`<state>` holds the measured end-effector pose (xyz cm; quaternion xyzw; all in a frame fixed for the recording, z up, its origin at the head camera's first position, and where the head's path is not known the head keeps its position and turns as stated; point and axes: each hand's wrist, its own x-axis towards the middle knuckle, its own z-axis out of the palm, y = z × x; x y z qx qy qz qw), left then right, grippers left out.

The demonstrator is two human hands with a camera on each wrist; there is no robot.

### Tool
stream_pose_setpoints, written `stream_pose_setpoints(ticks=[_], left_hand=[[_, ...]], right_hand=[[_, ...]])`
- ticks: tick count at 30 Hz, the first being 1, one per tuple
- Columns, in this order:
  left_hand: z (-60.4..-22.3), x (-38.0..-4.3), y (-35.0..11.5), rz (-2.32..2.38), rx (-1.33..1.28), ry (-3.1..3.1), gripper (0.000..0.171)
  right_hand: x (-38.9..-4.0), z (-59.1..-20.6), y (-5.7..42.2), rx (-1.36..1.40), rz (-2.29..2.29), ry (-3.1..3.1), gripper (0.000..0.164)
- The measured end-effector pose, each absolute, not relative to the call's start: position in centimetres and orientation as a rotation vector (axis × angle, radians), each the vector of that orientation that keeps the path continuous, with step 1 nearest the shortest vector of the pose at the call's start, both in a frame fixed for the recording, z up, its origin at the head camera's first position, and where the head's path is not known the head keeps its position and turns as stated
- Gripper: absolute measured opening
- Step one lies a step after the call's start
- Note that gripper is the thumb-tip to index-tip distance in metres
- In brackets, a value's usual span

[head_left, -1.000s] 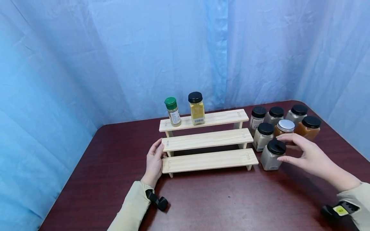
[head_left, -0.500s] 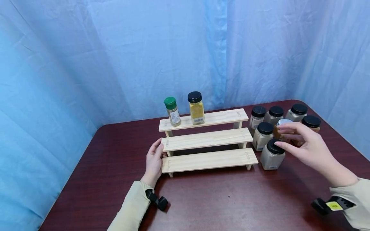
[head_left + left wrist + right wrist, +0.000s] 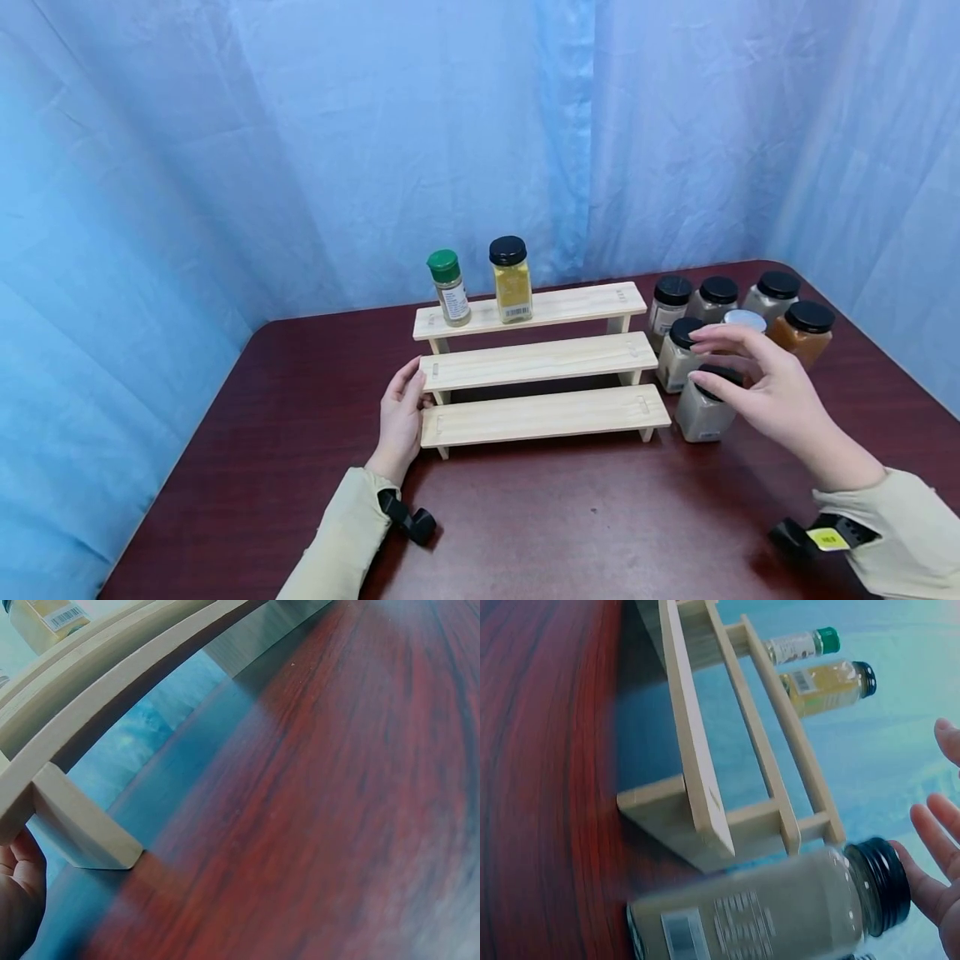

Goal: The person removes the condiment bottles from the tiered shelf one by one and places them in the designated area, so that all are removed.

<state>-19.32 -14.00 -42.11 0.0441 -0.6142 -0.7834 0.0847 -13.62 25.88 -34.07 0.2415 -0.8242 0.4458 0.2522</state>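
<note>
My left hand (image 3: 400, 423) holds the left end of a three-tier wooden spice rack (image 3: 540, 362), its thumb at the middle shelf's edge. In the left wrist view its fingers (image 3: 24, 859) reach up under a shelf. At the right, my right hand (image 3: 780, 408) hovers by a black-lidded spice jar (image 3: 701, 418) of greyish powder, thumb and fingers spread apart. That hand partly hides the lid, and whether a finger touches it I cannot tell. On the top shelf stand a green-capped spice bottle (image 3: 454, 303) and a yellow spice jar (image 3: 513, 293) with a black lid.
More jars crowd together right of the rack: a narrow labelled jar (image 3: 664, 320), a pale jar (image 3: 677, 367), an orange-brown jar (image 3: 804, 337) and a silver-lidded one (image 3: 744, 320). Blue curtains (image 3: 405, 150) hang behind the dark red table (image 3: 570, 517).
My right hand has moved left across the front jar, its fingers parting from around the lid and now pointing toward the rack. The jar and my left hand have stayed put.
</note>
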Motion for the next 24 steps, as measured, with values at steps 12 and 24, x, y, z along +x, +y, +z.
stream_pose_setpoints(ticks=[12, 24], left_hand=[[-42.1, -19.4, -14.0, -2.341, 0.137, -1.822, 0.041], [-42.0, -19.4, -14.0, -2.346, 0.14, -1.825, 0.042]], right_hand=[[-14.0, -34.0, 22.4, 0.671, 1.442, -2.182, 0.049], [-15.9, -34.2, 18.9, 0.746, 1.688, -2.043, 0.037]])
